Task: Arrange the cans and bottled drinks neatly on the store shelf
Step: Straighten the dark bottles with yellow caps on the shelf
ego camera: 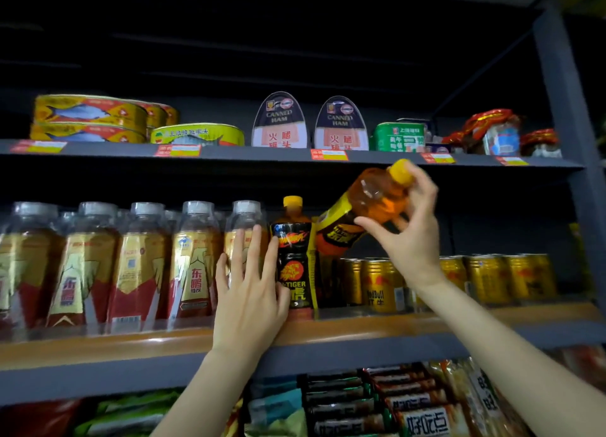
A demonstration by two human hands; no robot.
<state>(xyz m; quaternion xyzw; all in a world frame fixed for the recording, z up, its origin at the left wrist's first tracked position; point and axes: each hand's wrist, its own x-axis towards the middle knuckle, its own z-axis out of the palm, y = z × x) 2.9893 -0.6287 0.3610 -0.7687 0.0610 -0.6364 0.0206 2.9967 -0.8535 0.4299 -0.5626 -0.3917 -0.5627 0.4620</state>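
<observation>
Slotting a second tiger-label energy bottle (357, 207) into the row looks like the step in hand. The right hand (410, 226), right of centre in the frame, grips this bottle around its clear shoulder just below the yellow cap, holding it tilted with the cap toward the upper right and the base aimed down at the gap between the standing tiger-label bottle (293, 256) and the gold Red Bull cans (380, 284). The left hand (249, 285), at centre frame, lies flat with straight fingers against the clear-capped tea-coloured bottles (193, 259), its thumb side touching the standing bottle, seemingly steadying that row.

The next move probably calls for righting the tilted bottle and lowering its base onto the shelf board (360, 330) without knocking the cans just beside the gap.

Both tiger bottles are smooth translucent plastic showing amber liquid, wrapped in glossy black-and-yellow sleeves and narrowing to ribbed caps. The cans are short metallic cylinders. The shelf board has an orange front strip over a grey steel edge.
</observation>
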